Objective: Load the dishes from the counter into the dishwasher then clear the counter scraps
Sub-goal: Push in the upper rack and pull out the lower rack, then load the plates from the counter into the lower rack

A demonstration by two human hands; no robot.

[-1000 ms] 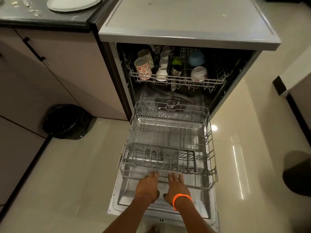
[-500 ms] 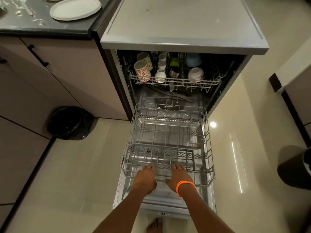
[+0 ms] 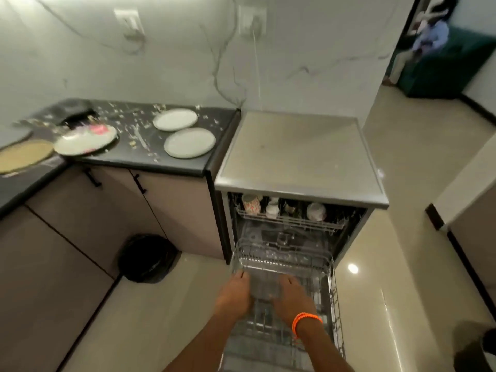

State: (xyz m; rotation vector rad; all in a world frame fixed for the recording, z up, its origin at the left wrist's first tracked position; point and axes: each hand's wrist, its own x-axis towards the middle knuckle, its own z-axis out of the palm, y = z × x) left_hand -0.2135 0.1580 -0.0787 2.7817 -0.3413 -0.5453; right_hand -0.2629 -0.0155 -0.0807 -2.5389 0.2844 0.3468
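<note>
So, both hands are down in the pulled-out lower rack (image 3: 332,291) of the dishwasher (image 3: 298,157). Left hand (image 3: 234,294) and right hand (image 3: 291,298) flank a grey wire basket (image 3: 264,287); fingers look curled against its sides, but motion blur means I cannot tell if they truly grip it. Orange band (image 3: 304,319) sits on the right wrist.

Basket: probably light, stiff, open mesh, easy to hook fingers through; the sides are the sane hold.

Beyond the fingertips, the upper rack (image 3: 290,222) already carries cups (image 3: 251,204). Lower rack looks bare of plates, so loading is partway at best.

Far left of the fingers, up on the counter (image 3: 182,162): two pale plates (image 3: 189,143), a third plate with pink stuff on it (image 3: 86,140), a tan round board (image 3: 22,155). All well apart from the hands. Plates are likely ceramic: rigid, breakable, slick if greasy. Take by the rim, thumb on top, one at a time. Scraps (image 3: 134,130) are scattered between them, small and loose, better swept than picked. Black bin (image 3: 149,259) stands on the floor left of the dishwasher.
</note>
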